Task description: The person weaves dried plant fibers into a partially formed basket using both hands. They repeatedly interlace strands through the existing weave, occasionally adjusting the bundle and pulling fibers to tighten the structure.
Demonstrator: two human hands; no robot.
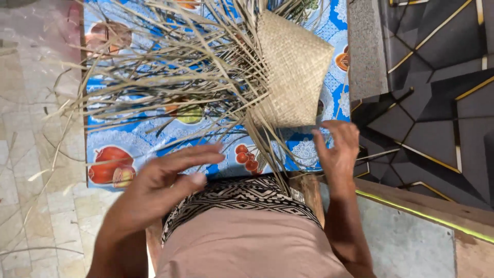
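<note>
Left hand (164, 177) open, fingers spread, hovering empty over the near edge of the worktop (128, 141); right hand (337, 149) open too, just below the woven mat (293, 67). Mat lying on the fruit-patterned cloth, loose straw strips (170, 67) fanning out leftward.

The place looks like a home used for handcraft, not a factory or shop. A worktop (103, 154) is covered with a blue household oilcloth (128, 141) printed with fruit, the kind spread over a family table. On it lies a half-woven mat (296, 67) with a mass of loose dry strips (170, 67) fanning out, a sign of hand weaving. The floor (31, 128) on the left is pale worn tile with stray strips on it; on the right lies dark flooring (437, 103) with gold lines.
</note>
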